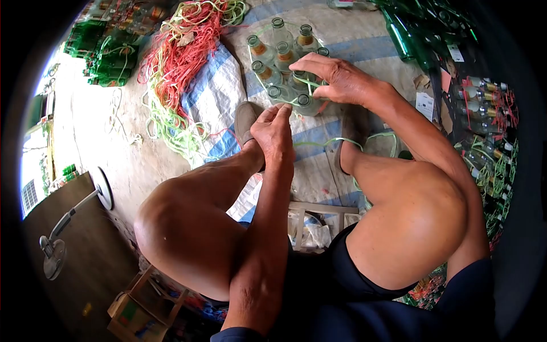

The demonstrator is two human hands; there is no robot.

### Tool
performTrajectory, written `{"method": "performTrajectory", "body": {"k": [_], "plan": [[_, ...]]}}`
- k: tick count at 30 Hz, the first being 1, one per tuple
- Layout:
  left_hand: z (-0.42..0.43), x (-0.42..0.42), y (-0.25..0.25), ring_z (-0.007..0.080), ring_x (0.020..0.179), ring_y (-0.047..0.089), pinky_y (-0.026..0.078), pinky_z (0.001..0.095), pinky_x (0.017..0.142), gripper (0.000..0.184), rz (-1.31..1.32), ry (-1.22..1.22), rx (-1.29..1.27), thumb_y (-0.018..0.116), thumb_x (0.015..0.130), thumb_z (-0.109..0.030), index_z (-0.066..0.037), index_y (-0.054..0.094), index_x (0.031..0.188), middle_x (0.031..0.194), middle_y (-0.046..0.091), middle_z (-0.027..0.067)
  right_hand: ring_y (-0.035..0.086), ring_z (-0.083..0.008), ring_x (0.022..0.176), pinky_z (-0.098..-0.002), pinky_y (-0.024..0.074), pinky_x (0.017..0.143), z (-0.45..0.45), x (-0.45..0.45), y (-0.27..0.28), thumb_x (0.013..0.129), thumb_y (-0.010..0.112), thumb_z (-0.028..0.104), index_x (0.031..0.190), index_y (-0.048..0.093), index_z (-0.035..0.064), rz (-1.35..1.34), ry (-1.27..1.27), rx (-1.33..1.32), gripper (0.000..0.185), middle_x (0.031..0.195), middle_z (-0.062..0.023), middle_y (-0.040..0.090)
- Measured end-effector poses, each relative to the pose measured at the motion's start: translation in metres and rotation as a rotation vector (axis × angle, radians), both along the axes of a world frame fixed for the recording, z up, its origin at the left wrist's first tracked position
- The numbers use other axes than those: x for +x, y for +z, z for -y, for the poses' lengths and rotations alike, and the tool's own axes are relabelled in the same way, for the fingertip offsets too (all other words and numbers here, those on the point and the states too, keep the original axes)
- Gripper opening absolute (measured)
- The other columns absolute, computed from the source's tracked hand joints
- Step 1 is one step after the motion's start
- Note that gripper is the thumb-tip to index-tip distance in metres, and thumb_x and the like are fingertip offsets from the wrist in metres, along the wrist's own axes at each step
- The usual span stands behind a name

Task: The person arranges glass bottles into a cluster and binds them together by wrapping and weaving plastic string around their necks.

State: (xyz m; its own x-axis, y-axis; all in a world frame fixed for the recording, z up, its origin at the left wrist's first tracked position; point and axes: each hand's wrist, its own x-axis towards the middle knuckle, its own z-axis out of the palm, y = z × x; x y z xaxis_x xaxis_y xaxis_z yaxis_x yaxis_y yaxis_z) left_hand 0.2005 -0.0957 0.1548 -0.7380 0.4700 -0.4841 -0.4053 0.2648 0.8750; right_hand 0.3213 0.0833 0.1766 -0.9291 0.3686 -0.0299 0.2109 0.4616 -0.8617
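Note:
Between my feet stands a cluster of clear glass bottles (284, 57), upright and uncapped, some with gold neck labels. A light green plastic strap (310, 83) runs around and across their necks. My left hand (273, 130) is at the near side of the cluster, thumb and fingers pinched together on the strap. My right hand (348, 81) reaches over the right side of the bottles, fingers stretched out and thumb apart. The strap passes close by its fingers; whether they touch it is hidden. A loose strap length trails across the sheet toward my right leg.
A tangled heap of red and green straps (185, 62) lies at left. Green bottles (111, 60) stand at far left, more green bottles (401, 37) lie at upper right. Bundled clear bottles (484, 100) line the right side. A pedestal fan (62, 228) stands lower left.

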Motion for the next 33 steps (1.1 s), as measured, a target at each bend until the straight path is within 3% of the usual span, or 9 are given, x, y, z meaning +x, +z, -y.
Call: {"method": "performTrajectory", "body": {"k": [3, 4, 8, 11, 15, 18, 21, 24, 33], "plan": [[0.004, -0.008, -0.01, 0.0052, 0.054, 0.049, 0.037, 0.0228, 0.05, 0.024, 0.133, -0.053, -0.082, 0.083, 0.09, -0.014, -0.001, 0.078, 0.11, 0.071, 0.064, -0.0041, 0.063, -0.0316, 0.128, -0.0388, 0.0589, 0.101, 0.001, -0.002, 0.009, 0.076, 0.071, -0.011, 0.145, 0.058, 0.0109, 0.048, -0.011, -0.126, 0.074, 0.144, -0.0103, 0.059], [0.002, -0.007, -0.013, 0.0024, 0.046, 0.036, 0.024, 0.0229, 0.043, 0.022, 0.112, -0.054, -0.09, 0.082, 0.091, -0.015, -0.004, 0.077, 0.109, 0.064, 0.053, -0.0089, 0.063, -0.0317, 0.129, -0.039, 0.0583, 0.102, -0.001, -0.002, 0.007, 0.076, 0.072, -0.011, 0.144, 0.058, 0.0104, 0.034, 0.003, -0.025, 0.073, 0.143, -0.0106, 0.059], [0.004, -0.009, -0.021, 0.0028, 0.047, 0.038, 0.026, 0.0231, 0.043, 0.019, 0.199, -0.078, -0.046, 0.081, 0.093, -0.016, -0.004, 0.076, 0.108, 0.063, 0.055, -0.0083, 0.063, -0.0341, 0.129, -0.0402, 0.0556, 0.105, -0.006, -0.006, 0.003, 0.077, 0.072, -0.009, 0.142, 0.058, 0.0081, 0.016, 0.061, 0.227, 0.069, 0.141, -0.012, 0.06], [0.004, -0.008, -0.018, 0.0087, 0.077, 0.061, 0.047, 0.0238, 0.07, 0.023, 0.28, -0.028, -0.02, 0.081, 0.09, -0.011, 0.003, 0.078, 0.109, 0.093, 0.074, 0.0019, 0.062, -0.0367, 0.127, -0.0415, 0.053, 0.107, -0.006, -0.013, 0.01, 0.08, 0.07, -0.008, 0.136, 0.061, 0.0063, 0.062, 0.08, 0.273, 0.059, 0.136, -0.0133, 0.061], [0.002, -0.006, -0.025, 0.0084, 0.075, 0.061, 0.046, 0.0237, 0.068, 0.025, 0.263, 0.006, 0.004, 0.082, 0.09, -0.011, 0.004, 0.078, 0.109, 0.092, 0.074, 0.0017, 0.062, -0.0359, 0.122, -0.0422, 0.0518, 0.104, -0.008, -0.032, 0.014, 0.081, 0.067, -0.007, 0.12, 0.068, 0.0037, -0.02, 0.183, 0.446, 0.04, 0.126, -0.0124, 0.063], [0.0, -0.005, -0.029, 0.0087, 0.073, 0.06, 0.046, 0.0242, 0.066, 0.027, 0.272, 0.03, 0.028, 0.083, 0.09, -0.012, 0.005, 0.077, 0.11, 0.089, 0.073, 0.0014, 0.064, -0.0311, 0.109, -0.0427, 0.0527, 0.097, -0.003, -0.045, 0.01, 0.079, 0.068, -0.002, 0.102, 0.075, 0.0072, 0.076, 0.289, 0.513, 0.026, 0.11, -0.0061, 0.068], [0.0, -0.003, -0.032, 0.0076, 0.07, 0.057, 0.044, 0.0238, 0.064, 0.027, 0.295, 0.043, 0.026, 0.083, 0.089, -0.013, 0.005, 0.078, 0.109, 0.086, 0.071, 0.0004, 0.061, -0.0302, 0.109, -0.0427, 0.0521, 0.094, 0.0, -0.052, 0.004, 0.079, 0.068, 0.0, 0.1, 0.078, 0.01, 0.157, 0.339, 0.503, 0.025, 0.104, -0.0044, 0.069], [-0.002, -0.002, -0.035, 0.0064, 0.068, 0.054, 0.042, 0.0235, 0.061, 0.025, 0.308, 0.036, 0.028, 0.082, 0.089, -0.014, 0.003, 0.079, 0.106, 0.083, 0.069, -0.0016, 0.06, -0.0301, 0.11, -0.0408, 0.049, 0.097, -0.001, -0.056, 0.003, 0.077, 0.064, -0.007, 0.095, 0.076, 0.0069, 0.235, 0.342, 0.408, 0.025, 0.097, -0.003, 0.067], [-0.009, -0.002, -0.046, 0.0041, 0.059, 0.046, 0.034, 0.0246, 0.053, 0.02, 0.297, 0.04, 0.031, 0.08, 0.088, -0.015, 0.004, 0.079, 0.096, 0.073, 0.061, -0.0054, 0.057, -0.0295, 0.114, -0.0443, 0.0452, 0.099, -0.007, -0.08, 0.022, 0.076, 0.063, -0.008, 0.107, 0.081, 0.0155, 0.561, 0.536, 0.434, 0.043, 0.101, -0.0008, 0.067]]}}
